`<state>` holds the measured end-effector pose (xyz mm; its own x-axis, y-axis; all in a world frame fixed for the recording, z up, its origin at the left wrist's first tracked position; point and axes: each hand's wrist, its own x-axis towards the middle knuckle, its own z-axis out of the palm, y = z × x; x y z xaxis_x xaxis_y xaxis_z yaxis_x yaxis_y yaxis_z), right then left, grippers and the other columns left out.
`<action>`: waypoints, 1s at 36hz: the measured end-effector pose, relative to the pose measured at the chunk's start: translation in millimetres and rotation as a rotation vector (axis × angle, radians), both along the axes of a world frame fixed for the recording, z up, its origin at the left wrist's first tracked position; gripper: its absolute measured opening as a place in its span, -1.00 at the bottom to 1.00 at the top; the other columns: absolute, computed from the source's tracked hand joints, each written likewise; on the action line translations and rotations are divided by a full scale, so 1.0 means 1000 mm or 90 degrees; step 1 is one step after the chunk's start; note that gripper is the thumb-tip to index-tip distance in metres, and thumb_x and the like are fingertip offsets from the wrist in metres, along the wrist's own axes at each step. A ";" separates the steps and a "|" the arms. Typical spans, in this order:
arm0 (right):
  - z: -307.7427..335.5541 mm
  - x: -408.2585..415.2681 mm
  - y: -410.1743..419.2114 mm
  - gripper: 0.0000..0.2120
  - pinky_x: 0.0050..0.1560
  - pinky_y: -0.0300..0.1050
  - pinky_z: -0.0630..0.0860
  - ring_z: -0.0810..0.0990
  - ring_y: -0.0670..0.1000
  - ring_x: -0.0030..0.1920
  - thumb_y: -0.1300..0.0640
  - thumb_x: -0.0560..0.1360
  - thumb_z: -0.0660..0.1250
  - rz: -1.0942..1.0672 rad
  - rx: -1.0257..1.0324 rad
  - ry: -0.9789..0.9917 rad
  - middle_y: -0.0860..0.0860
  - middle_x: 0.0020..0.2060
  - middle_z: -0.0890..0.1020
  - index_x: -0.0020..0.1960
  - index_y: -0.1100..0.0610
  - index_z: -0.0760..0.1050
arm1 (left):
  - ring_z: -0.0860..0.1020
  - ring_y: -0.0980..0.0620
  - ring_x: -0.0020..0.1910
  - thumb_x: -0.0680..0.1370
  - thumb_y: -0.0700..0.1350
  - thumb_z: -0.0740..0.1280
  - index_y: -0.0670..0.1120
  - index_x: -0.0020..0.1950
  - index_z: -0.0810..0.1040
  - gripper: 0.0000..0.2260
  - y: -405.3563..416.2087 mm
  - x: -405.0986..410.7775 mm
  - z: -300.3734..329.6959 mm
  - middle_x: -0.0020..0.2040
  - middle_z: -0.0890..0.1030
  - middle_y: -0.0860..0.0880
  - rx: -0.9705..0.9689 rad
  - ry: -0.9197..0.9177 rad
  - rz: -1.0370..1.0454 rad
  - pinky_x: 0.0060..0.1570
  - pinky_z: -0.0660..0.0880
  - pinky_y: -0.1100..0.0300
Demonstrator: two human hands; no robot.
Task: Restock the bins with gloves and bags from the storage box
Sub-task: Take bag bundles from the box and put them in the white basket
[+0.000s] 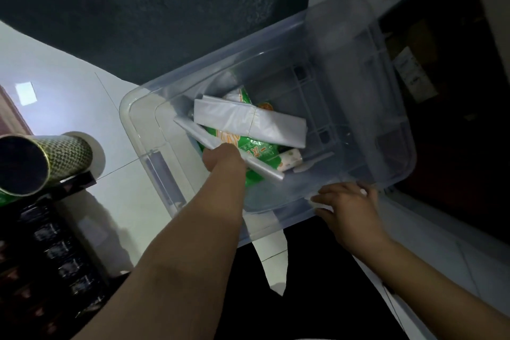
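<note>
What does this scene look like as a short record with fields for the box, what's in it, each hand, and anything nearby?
container: clear plastic storage box, lid off, on a pale tiled floor
contents: folded white plastic bags lying across a green printed packet; a small white patterned roll beside them
left hand: left hand reaches inside the box and is at a folded clear strip; fingers hidden, grip unclear
right hand: right hand rests on the box's near rim, fingers spread
nearby: green patterned tube at left, on a dark rack
</note>
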<state>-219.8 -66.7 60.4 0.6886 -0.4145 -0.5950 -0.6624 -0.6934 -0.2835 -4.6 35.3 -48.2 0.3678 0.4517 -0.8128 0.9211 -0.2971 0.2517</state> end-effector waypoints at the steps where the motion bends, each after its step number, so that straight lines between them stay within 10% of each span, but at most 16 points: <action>1: 0.002 0.003 -0.002 -0.91 0.16 0.06 0.17 0.61 0.09 0.02 0.08 0.35 0.52 0.019 -0.003 0.029 -0.07 -0.11 0.68 -0.16 -0.06 0.68 | 0.60 -0.16 0.15 0.59 -0.27 0.24 -0.19 0.31 0.52 -0.70 0.002 0.000 0.008 0.23 0.60 -0.18 -0.013 -0.024 0.051 0.05 0.51 0.14; 6: -0.001 0.036 -0.025 -0.72 0.18 -0.03 0.39 0.59 0.08 0.17 0.06 0.46 0.32 0.032 0.066 0.201 0.00 0.14 0.65 0.14 -0.13 0.59 | 0.64 -0.18 0.01 0.47 -0.37 0.29 -0.13 0.19 0.62 -0.66 0.016 -0.013 0.040 0.07 0.67 -0.14 -0.024 -0.153 0.053 0.10 0.60 -0.08; 11: -0.028 0.097 -0.064 -0.70 0.00 -0.13 0.45 0.62 0.15 0.11 0.11 0.41 0.43 -0.128 0.175 0.106 0.09 0.11 0.67 0.15 0.03 0.61 | 0.65 -0.20 0.03 0.46 -0.44 0.34 -0.13 0.07 0.61 -0.71 0.034 -0.023 0.080 -0.06 0.67 -0.09 -0.131 -0.207 0.093 0.09 0.58 -0.20; 21: -0.132 0.188 -0.044 -0.24 0.31 -0.01 0.39 0.42 0.22 0.37 0.15 0.41 0.52 -0.006 0.215 0.086 0.24 0.42 0.40 0.50 0.21 0.25 | 0.68 0.17 -0.15 0.55 -0.37 0.33 -0.16 0.29 0.53 -0.67 0.063 -0.046 0.120 0.01 0.69 0.00 -0.300 -0.233 0.150 -0.12 0.65 0.05; 36: -0.162 0.228 -0.038 -0.57 0.27 0.11 0.46 0.49 0.26 0.28 0.24 0.49 0.37 0.061 0.163 0.142 0.26 0.28 0.52 0.34 0.29 0.45 | 0.67 0.08 -0.03 0.53 -0.32 0.37 -0.06 0.15 0.63 -0.74 0.095 -0.043 0.119 0.05 0.69 -0.01 -0.413 -0.224 0.126 -0.15 0.60 0.05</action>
<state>8.0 -104.9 -101.9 0.5585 -0.1724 -0.8114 -0.6627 -0.6811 -0.3114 -48.0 130.0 70.7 0.6166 0.0087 -0.7873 0.7746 0.1720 0.6086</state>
